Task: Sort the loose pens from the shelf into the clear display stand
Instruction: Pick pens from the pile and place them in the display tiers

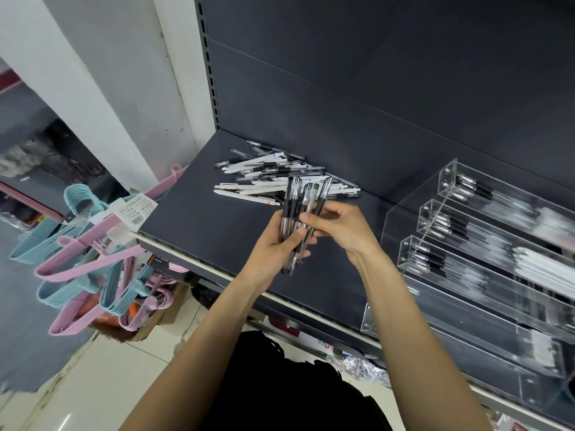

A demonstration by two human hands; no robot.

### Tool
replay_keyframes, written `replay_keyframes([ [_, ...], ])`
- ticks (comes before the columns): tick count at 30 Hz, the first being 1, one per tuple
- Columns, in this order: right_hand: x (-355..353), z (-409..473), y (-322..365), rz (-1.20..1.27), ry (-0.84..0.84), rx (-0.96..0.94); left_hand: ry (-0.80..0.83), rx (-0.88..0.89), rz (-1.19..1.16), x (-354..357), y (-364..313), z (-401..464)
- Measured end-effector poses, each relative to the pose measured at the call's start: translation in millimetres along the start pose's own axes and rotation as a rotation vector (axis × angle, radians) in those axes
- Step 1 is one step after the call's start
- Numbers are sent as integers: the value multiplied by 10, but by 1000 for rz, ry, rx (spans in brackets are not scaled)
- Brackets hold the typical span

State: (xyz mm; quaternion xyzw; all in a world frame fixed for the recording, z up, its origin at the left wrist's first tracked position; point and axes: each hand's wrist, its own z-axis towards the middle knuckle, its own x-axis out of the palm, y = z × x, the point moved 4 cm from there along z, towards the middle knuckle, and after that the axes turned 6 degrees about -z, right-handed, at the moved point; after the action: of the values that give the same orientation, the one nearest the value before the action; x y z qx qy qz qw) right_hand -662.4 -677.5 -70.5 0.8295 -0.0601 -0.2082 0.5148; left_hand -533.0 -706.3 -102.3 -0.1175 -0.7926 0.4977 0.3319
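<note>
I judge gathering underway: my left hand (281, 241) grips a pen bundle (300, 213), right hand (337, 227) pinching one; next, carry them to the display stand (404, 213) at the shelf's (199, 219) right end.

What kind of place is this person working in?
Most likely a shop aisle. A dark retail shelf holds a pile of loose pens beside a clear display stand stocked with more pens, and bundles of pink and blue hangers with a barcode tag hang nearby.
</note>
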Motion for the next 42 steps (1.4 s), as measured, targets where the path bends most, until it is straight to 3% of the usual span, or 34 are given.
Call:
replay_keyframes([
  [13,-26,94,74,0,108,73,122,-103,28,-30,63,-154],
  [19,-18,185,201,-139,168,22,91,-132,-56,-58,72,-240],
  [26,-25,139,508,-232,-12,-187,-10,-91,-129,-225,82,-368],
  [30,-144,-195,518,11,-292,-201,-295,-58,-257,-382,94,-353],
  [32,-152,-390,435,2,-376,-234,-405,-32,-406,-459,118,-342],
  [36,264,-594,92,-4,-323,-220,-357,9,-565,-480,39,-324],
  [42,736,-760,-112,-193,-329,-294,-254,12,-559,-346,-9,-406],
])
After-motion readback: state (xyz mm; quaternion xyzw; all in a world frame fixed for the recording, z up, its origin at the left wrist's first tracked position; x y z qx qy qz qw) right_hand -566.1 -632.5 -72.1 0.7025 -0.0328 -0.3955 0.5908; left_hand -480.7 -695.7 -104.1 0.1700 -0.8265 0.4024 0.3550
